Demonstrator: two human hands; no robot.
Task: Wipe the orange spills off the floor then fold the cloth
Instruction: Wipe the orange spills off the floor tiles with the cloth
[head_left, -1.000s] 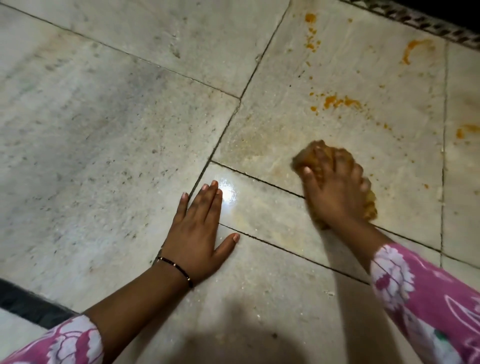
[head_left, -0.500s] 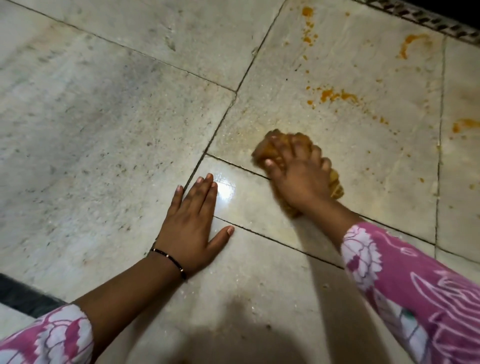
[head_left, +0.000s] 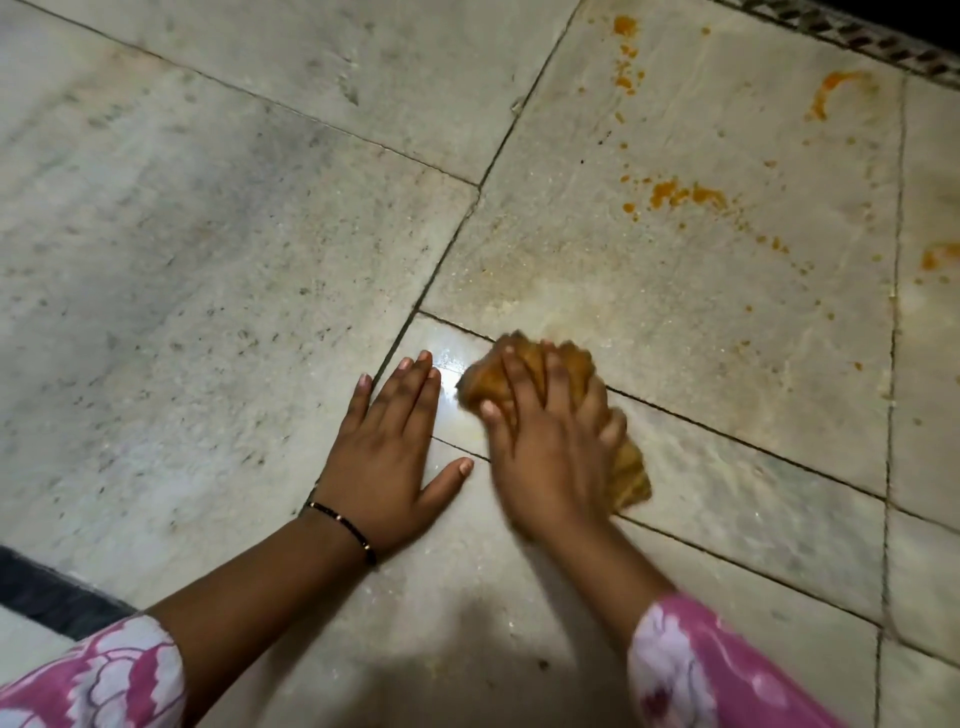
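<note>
1. The right hand (head_left: 550, 441) presses the crumpled orange cloth (head_left: 631, 473), fingers curled over it.
2. The left hand (head_left: 387, 457) lies flat on the floor (head_left: 208, 234), just beside.
3. Orange spills (head_left: 680, 195) remain beyond the right hand, well apart.

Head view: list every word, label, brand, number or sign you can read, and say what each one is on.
None. No writing shows on the floor tiles, the cloth, the bracelet or the flowered sleeves.
</note>
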